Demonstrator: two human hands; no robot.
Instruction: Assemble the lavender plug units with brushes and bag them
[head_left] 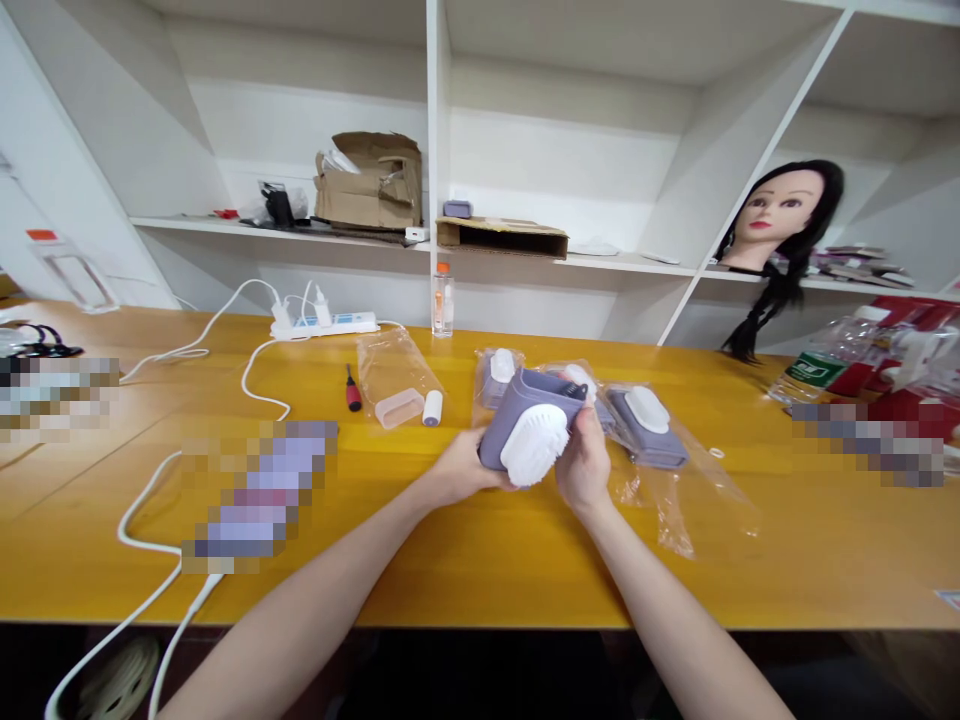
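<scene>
A grey-purple case point(508, 412) with a white bristled oval piece point(535, 446) on its front is held up above the table, tilted. My left hand point(463, 466) is closed around its lower left side, fingers partly hidden behind it. My right hand point(586, 462) grips its right side, with the fingertips by a small black part point(576, 391) at the top edge. Behind it lie similar grey cases in clear bags, one at the left point(491, 372) and one at the right point(651, 430).
On the table point(465, 590) are a red screwdriver point(353, 390), a white cylinder point(432, 408), a translucent tray point(399, 409), a clear bottle point(443, 302), a power strip point(337, 324) and a cabled phone point(262, 490). A mannequin head point(780, 210) stands on the right shelf.
</scene>
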